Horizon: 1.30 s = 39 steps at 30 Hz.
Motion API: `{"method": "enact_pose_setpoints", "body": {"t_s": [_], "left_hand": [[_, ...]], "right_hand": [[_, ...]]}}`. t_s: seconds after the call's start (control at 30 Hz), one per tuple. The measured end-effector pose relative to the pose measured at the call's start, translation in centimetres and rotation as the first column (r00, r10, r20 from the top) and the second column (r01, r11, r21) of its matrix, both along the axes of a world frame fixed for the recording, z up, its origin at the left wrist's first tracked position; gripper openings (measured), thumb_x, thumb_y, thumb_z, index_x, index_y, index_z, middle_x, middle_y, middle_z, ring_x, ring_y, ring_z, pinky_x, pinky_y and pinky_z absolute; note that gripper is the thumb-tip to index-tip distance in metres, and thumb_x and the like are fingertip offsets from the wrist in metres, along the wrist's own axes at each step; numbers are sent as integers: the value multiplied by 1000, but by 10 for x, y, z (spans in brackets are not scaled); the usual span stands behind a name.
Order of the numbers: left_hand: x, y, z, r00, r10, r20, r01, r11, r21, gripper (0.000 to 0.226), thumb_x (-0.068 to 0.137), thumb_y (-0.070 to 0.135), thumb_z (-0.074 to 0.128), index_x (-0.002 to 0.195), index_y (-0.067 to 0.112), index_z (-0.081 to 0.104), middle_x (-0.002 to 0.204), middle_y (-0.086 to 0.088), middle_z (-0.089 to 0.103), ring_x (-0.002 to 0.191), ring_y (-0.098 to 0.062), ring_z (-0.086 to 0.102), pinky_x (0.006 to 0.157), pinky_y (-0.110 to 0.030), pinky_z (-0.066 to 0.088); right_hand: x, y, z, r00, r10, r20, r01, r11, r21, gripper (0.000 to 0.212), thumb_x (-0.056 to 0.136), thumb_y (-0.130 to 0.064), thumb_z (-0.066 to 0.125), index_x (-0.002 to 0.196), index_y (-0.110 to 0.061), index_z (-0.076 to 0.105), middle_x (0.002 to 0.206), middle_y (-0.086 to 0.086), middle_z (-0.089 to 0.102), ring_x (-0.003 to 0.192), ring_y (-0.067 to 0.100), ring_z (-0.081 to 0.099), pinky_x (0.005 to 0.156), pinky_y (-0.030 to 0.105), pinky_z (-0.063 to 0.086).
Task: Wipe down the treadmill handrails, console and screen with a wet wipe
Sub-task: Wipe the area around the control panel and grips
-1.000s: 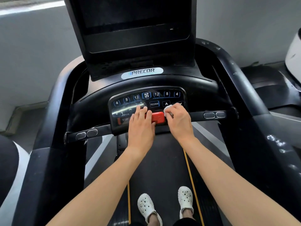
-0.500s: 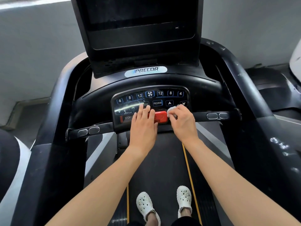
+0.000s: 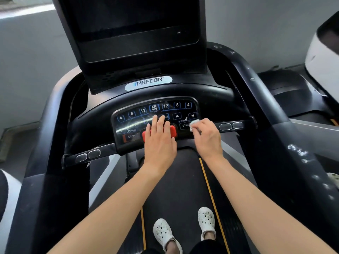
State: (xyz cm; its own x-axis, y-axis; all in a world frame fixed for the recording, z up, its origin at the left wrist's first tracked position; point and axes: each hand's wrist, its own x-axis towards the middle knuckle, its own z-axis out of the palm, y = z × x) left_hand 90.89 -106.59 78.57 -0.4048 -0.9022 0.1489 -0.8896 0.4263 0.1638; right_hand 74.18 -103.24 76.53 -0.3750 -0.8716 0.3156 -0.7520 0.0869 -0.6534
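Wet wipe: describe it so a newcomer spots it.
Find the black button panel under the PRECOR badge. At its right end, beside the START key, the right hand pinches the wet wipe: a crumpled white wad, unlike the flat printed keys.

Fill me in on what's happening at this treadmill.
A person stands on the treadmill belt, cleaning the console panel. The right hand pinches a small white wet wipe and presses it on the panel beside the START key. The left hand lies flat, fingers straight, over the red button. The screen above is dark, and neither hand is on it.
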Motion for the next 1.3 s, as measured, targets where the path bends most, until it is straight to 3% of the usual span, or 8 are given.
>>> {"method": "enact_pose_setpoints", "body": {"t_s": [0.1,0.23,0.37,0.5,0.67,0.87,1.07,1.3], "left_hand": [[-5,-1,2,1000,-22,19,21,1000,16,59,99,31,55,152,11,40,164,-8,31,157,-31,17,126,-51,22],[-7,-2,2,995,-30,94,28,999,23,59,101,34,53,153,10,39,165,-10,31,157,-32,16,125,-52,23],[-15,-3,6,994,-24,109,25,1000,-10,49,100,38,57,139,9,52,156,-14,41,152,-38,26,122,-52,29],[-20,-9,12,989,-17,146,23,999,-42,47,97,47,61,127,11,55,142,-14,50,141,-39,38,118,-52,32],[-21,-15,19,986,1,169,12,997,-77,62,93,49,68,140,15,48,129,-9,53,120,-31,50,112,-47,37],[-25,-14,18,979,29,200,-15,997,-74,77,89,49,74,151,17,41,128,-10,52,122,-32,49,113,-47,38],[-28,-14,21,980,39,193,-25,997,-71,74,90,45,74,150,18,42,128,-10,50,119,-31,49,111,-46,39],[-28,-13,20,985,49,166,-35,996,-87,75,87,46,77,148,19,43,126,-10,52,119,-31,50,110,-46,41]], "right_hand": [[-16,-6,4,990,-134,40,135,991,-9,10,95,-5,66,97,-9,75,97,1,65,87,11,51,77,18,39],[-10,-8,2,995,-103,11,103,994,-22,8,95,-6,67,96,-6,75,91,0,62,83,14,54,73,21,43],[-10,-2,4,999,-15,-29,15,1000,-11,9,97,-7,66,96,-8,75,85,-2,57,77,13,53,68,25,45],[-18,-38,26,996,-50,69,53,998,-44,15,97,-10,63,84,-15,70,83,-4,54,75,14,54,67,26,45],[-20,-60,33,988,-101,117,109,992,-60,13,96,-11,66,84,-13,72,81,-2,55,72,14,53,66,30,47],[-16,-19,10,988,-90,126,98,994,-56,5,94,-9,71,92,-8,76,80,-3,56,73,17,56,67,35,51],[-24,-64,34,981,-65,182,78,995,-68,19,97,-13,65,80,-14,72,78,-2,57,71,15,56,64,18,43],[-24,-43,18,981,-75,181,92,992,-88,11,98,-12,67,90,-9,75,79,-3,56,72,15,56,67,23,46]]}}
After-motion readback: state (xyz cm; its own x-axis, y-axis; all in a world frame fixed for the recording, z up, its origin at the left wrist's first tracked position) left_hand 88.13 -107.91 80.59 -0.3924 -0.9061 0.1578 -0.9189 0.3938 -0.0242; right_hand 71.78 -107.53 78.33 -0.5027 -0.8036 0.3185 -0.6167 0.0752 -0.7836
